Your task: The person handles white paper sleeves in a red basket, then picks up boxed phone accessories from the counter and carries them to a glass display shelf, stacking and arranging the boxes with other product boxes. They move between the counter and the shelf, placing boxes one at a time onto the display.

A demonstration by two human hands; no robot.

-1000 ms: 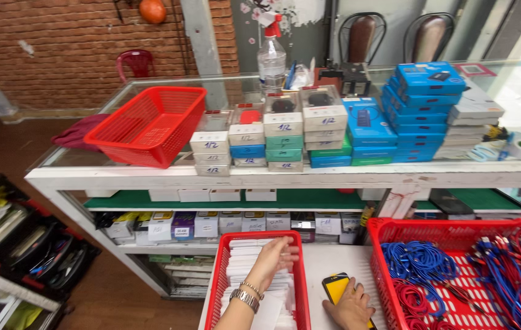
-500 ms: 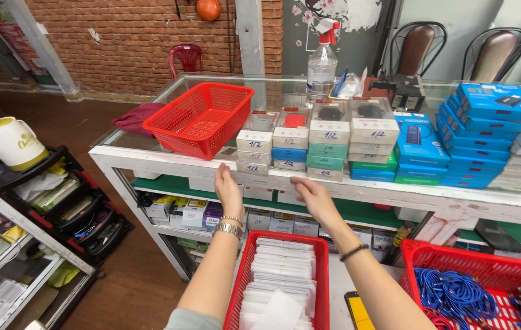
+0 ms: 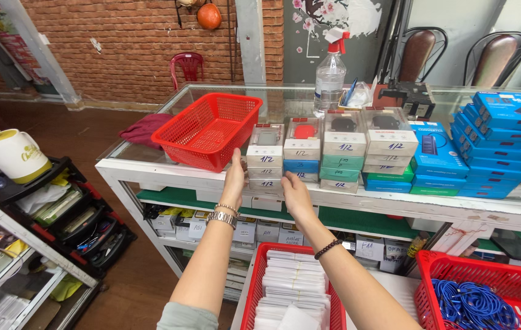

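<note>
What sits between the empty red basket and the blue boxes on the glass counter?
In the head view, stacks of small white, teal and blue boxes fill the stretch between the red basket and the blue boxes; both hands reach the leftmost stack.

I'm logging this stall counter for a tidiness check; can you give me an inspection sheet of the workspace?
Surface: glass counter top on a white frame, crowded.
Job's things: leftmost stack of small white boxes, left hand and right hand at its sides.
Clutter: empty red basket, spray bottle, blue boxes.
Grippers: both hands open, flat against the stack; whether they lift it is unclear.
Cables: blue cable coils in a red basket, lower right.
Surroundings: brick wall, two chairs, kettle on a side rack.
</note>
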